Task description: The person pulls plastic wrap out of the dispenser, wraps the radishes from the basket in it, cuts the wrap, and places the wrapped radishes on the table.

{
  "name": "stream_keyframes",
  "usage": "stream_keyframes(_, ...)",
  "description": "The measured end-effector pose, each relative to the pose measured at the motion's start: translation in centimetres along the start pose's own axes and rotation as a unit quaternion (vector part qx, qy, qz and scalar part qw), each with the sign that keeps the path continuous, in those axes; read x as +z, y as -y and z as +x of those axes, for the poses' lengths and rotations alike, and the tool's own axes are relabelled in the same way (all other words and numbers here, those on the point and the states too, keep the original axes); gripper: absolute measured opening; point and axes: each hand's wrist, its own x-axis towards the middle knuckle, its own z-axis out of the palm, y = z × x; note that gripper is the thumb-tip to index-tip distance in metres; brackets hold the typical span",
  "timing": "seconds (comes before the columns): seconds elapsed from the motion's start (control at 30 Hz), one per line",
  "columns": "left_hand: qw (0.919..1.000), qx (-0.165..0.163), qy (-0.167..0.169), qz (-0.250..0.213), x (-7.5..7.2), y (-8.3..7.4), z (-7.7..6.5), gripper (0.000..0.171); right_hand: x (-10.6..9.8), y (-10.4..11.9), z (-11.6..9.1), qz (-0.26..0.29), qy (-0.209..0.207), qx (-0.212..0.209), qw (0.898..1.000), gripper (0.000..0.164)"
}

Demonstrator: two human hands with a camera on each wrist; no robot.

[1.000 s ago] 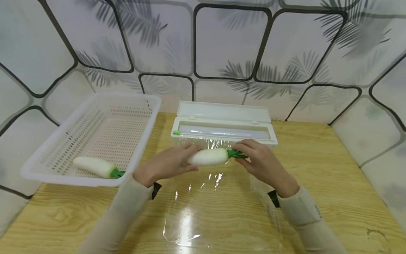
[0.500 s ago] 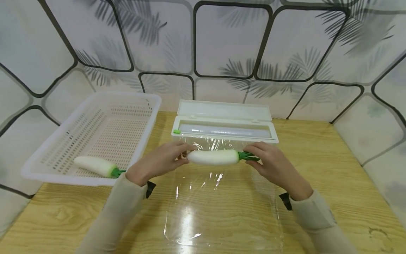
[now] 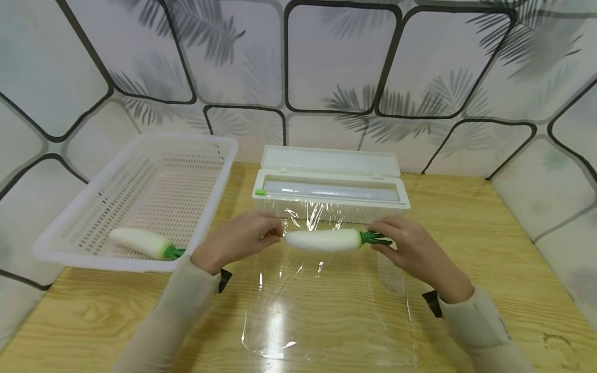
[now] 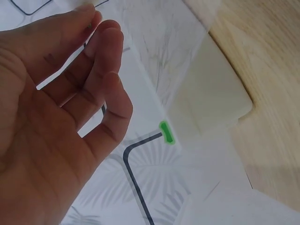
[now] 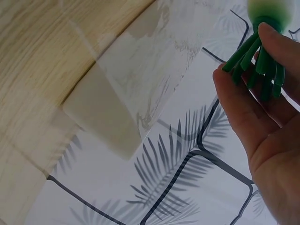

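A white radish (image 3: pixel 324 240) with green stalks lies level over the clear plastic film (image 3: pixel 322 305) in the head view. My right hand (image 3: pixel 410 248) pinches its stalks between thumb and fingers, and the right wrist view shows the green stalks (image 5: pixel 262 61) in that grip. My left hand (image 3: pixel 242 237) is close beside the white tip, with loosely curled fingers and a slight gap to the radish. The film runs from a white wrap dispenser (image 3: pixel 331 210), whose lid stands raised over the roll. Whether the radish touches the film is hard to tell.
A white perforated basket (image 3: pixel 212 207) stands on the left with a second radish (image 3: pixel 140 242) inside. The wooden table (image 3: pixel 489 248) extends on both sides of the film. A patterned wall (image 3: pixel 340 62) rises behind the dispenser. A green slider (image 3: pixel 259 192) sits at the dispenser's left end.
The radish has moved to the right and slightly toward me with my right hand. My left hand has shifted from around the radish's tip to just beside it.
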Motion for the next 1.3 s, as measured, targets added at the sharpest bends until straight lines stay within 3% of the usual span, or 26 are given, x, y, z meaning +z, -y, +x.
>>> stream_keyframes(0.27, 0.9996, -0.001, 0.024, 0.016, 1.1, -0.3, -0.2, 0.008, 0.2, 0.5, -1.2, 0.030, 0.035, 0.006, 0.999, 0.029)
stream_keyframes(0.37, 0.9992, 0.005, 0.025, 0.029, 1.6, -0.3, -0.4, 0.010, 0.4, 0.9, -1.6, 0.046, 0.056, 0.018, 0.997, 0.045)
stream_keyframes(0.57, 0.9985, -0.010, 0.053, 0.012, 2.5, -0.2, -0.8, 0.008, 0.8, 1.4, -2.4, 0.058, 0.089, 0.043, 0.993, 0.039)
stream_keyframes(0.77, 0.9974, -0.004, 0.070, -0.016, 3.4, -0.3, -1.1, 0.011, 1.2, 1.9, -2.9, 0.057, 0.117, 0.064, 0.989, 0.030)
stream_keyframes(0.97, 0.9937, -0.034, 0.100, -0.035, 3.8, -0.5, -1.3, 0.010, 1.5, 2.0, -3.2, 0.059, 0.126, 0.060, 0.988, 0.029)
stream_keyframes(1.3, 0.9946, -0.017, 0.099, -0.026, 4.1, -0.3, -1.4, 0.016, 1.6, 2.3, -3.3, 0.071, 0.176, 0.095, 0.977, 0.026)
